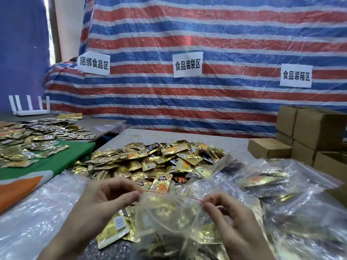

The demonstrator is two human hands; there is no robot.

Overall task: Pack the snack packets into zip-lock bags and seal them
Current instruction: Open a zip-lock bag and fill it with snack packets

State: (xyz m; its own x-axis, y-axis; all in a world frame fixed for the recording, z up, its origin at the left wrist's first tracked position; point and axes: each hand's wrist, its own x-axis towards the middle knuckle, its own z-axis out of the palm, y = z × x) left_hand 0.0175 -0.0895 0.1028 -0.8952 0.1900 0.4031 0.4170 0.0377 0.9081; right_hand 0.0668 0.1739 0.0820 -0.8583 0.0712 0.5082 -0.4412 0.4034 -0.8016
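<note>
A clear zip-lock bag (174, 220) filled with gold snack packets hangs between my hands near the table's front edge. My left hand (110, 196) pinches the left end of its red zip strip. At the strip's right end, my right hand (227, 212) pinches it too. Behind the bag a large heap of gold and orange snack packets (155, 160) covers the middle of the grey table (131, 136). More loose packets lie under the bag at the front.
Filled zip-lock bags (272, 177) pile up at the right. Empty clear bags (37, 214) lie at the left front. Cardboard boxes (308, 132) stack at the far right. A second table at the left holds more packets (28, 139), a green sheet and a white router (30, 107).
</note>
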